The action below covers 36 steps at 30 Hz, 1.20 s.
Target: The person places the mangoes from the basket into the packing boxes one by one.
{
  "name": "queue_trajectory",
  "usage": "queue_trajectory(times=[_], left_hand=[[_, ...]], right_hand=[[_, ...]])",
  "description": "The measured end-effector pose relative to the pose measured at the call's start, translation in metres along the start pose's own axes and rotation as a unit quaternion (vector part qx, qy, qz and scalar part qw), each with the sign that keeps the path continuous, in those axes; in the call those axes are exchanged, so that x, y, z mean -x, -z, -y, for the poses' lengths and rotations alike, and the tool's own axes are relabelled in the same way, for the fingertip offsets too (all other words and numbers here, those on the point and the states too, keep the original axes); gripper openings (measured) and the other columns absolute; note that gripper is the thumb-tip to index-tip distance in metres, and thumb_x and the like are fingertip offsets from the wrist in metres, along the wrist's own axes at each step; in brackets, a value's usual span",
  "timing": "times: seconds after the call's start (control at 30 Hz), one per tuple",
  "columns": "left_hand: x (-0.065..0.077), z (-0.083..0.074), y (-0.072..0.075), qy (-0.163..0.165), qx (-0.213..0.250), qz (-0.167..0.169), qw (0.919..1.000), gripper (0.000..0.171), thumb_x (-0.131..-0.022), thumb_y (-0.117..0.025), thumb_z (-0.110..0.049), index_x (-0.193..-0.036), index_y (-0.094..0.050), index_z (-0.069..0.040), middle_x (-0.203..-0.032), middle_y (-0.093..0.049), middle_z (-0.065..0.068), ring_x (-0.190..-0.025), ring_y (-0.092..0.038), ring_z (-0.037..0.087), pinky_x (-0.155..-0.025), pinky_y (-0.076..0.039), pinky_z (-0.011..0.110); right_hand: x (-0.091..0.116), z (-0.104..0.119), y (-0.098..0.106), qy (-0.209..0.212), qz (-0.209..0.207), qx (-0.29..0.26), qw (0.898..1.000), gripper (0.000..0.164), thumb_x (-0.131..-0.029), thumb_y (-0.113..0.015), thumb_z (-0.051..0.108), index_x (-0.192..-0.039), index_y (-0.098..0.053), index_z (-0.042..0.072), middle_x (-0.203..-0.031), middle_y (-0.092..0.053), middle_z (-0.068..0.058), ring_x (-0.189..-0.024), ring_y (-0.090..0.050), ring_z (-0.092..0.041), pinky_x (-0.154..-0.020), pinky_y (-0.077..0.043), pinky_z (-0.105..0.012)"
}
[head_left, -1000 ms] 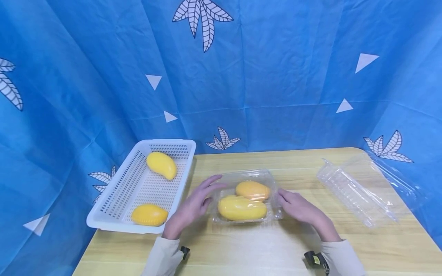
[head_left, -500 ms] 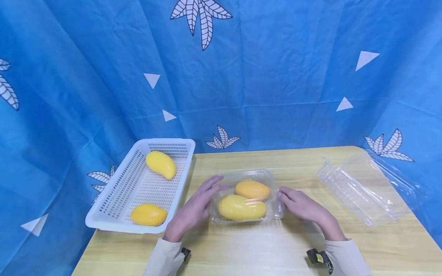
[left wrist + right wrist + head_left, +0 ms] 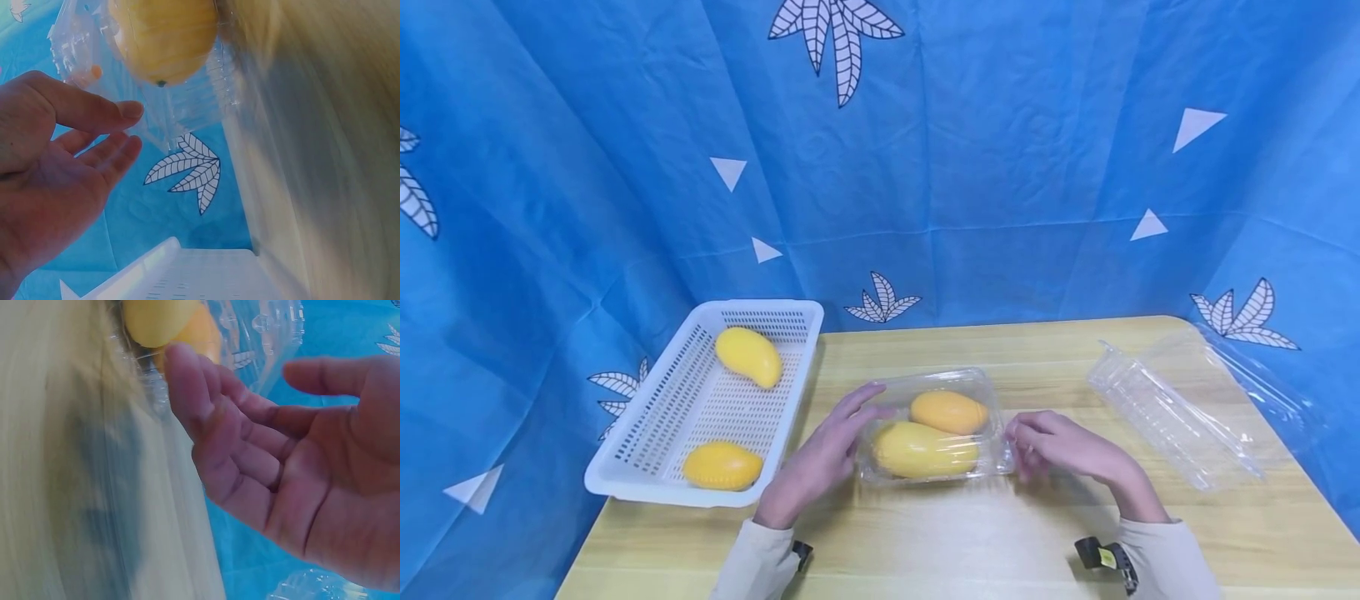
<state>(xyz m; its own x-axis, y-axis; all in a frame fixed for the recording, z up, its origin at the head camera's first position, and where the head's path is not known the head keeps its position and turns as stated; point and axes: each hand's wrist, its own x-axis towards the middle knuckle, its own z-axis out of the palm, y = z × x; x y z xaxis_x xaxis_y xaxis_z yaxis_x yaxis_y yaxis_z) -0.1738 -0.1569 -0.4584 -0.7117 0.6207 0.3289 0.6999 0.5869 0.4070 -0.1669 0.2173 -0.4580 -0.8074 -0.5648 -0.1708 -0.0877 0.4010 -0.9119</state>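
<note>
A clear plastic clamshell box [image 3: 895, 395] stands mid-table, its lid down over a yellow mango [image 3: 917, 451] in front and an orange mango [image 3: 949, 412] behind. At the box's left side is my left hand [image 3: 822, 454], its fingers reaching over the top edge. The left wrist view has the thumb [image 3: 130, 110] right at the box's edge, with other fingers loosely bent below it. My right hand [image 3: 1063, 446] is beside the box's right end. Its fingers [image 3: 187, 387] are loosely bent near the box corner in the right wrist view, thumb apart, holding nothing.
A white slotted basket [image 3: 808, 392] at the left holds a yellow mango [image 3: 749, 357] and an orange-yellow mango [image 3: 722, 466]. On the right lies another clear plastic clamshell [image 3: 1180, 417], spread open. A blue curtain [image 3: 1000, 167] hangs behind the wooden table [image 3: 955, 542].
My right hand has drawn slightly right, off the box's right edge, and its fingers have shifted. The left hand stays at the box, which has hardly moved.
</note>
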Motion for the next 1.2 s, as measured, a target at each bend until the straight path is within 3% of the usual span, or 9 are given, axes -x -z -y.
queue_trajectory(times=[0.2, 0.5, 0.77, 1.0, 1.2], left_hand=[[0.002, 0.001, 0.000, 0.021, -0.011, 0.003, 0.9997, 0.076, -0.073, -0.059, 0.030, -0.135, -0.061, -0.013, -0.161, -0.039, 0.009, -0.150, -0.032, 0.024, -0.117, -0.034, 0.038], [0.004, 0.000, -0.001, 0.030, -0.013, 0.007, 0.9994, 0.080, -0.069, -0.058, 0.033, -0.136, -0.061, -0.011, -0.160, -0.039, 0.012, -0.149, -0.034, 0.026, -0.116, -0.037, 0.041], [0.003, -0.002, 0.002, 0.024, 0.019, 0.002, 0.9995, 0.077, -0.070, -0.054, 0.033, -0.134, -0.062, -0.008, -0.158, -0.042, 0.014, -0.147, -0.038, 0.029, -0.113, -0.040, 0.044], [0.000, -0.009, 0.007, 0.037, 0.041, -0.009, 0.9984, 0.065, -0.078, -0.059, 0.027, -0.132, -0.064, -0.009, -0.158, -0.043, 0.008, -0.144, -0.043, 0.028, -0.105, -0.050, 0.036], [-0.007, -0.030, 0.013, 0.041, 0.090, -0.042, 0.9942, 0.047, -0.088, -0.063, 0.016, -0.128, -0.066, -0.009, -0.139, -0.060, 0.008, -0.137, -0.051, 0.025, -0.114, -0.041, 0.039]], right_hand=[[0.003, -0.001, 0.000, -0.019, 0.050, -0.066, 0.996, 0.030, -0.109, -0.047, 0.020, -0.110, -0.063, -0.006, -0.089, -0.070, -0.024, -0.078, -0.071, -0.040, -0.067, -0.062, -0.046], [0.004, -0.001, -0.005, -0.036, 0.115, -0.120, 0.985, 0.032, -0.108, -0.046, 0.016, -0.101, -0.061, -0.011, -0.089, -0.068, -0.029, -0.078, -0.071, -0.048, -0.071, -0.061, -0.055], [0.002, -0.006, -0.006, -0.043, 0.119, -0.135, 0.983, 0.037, -0.108, -0.049, 0.021, -0.099, -0.062, -0.012, -0.088, -0.069, -0.030, -0.074, -0.073, -0.037, -0.068, -0.061, -0.052], [-0.001, -0.014, -0.005, -0.015, 0.139, -0.140, 0.980, 0.035, -0.108, -0.051, 0.017, -0.103, -0.059, -0.016, -0.091, -0.068, -0.032, -0.075, -0.073, -0.035, -0.068, -0.062, -0.047], [-0.001, -0.016, -0.005, -0.015, 0.139, -0.146, 0.979, 0.034, -0.108, -0.051, 0.017, -0.105, -0.059, -0.016, -0.092, -0.068, -0.031, -0.077, -0.073, -0.036, -0.069, -0.062, -0.046]])
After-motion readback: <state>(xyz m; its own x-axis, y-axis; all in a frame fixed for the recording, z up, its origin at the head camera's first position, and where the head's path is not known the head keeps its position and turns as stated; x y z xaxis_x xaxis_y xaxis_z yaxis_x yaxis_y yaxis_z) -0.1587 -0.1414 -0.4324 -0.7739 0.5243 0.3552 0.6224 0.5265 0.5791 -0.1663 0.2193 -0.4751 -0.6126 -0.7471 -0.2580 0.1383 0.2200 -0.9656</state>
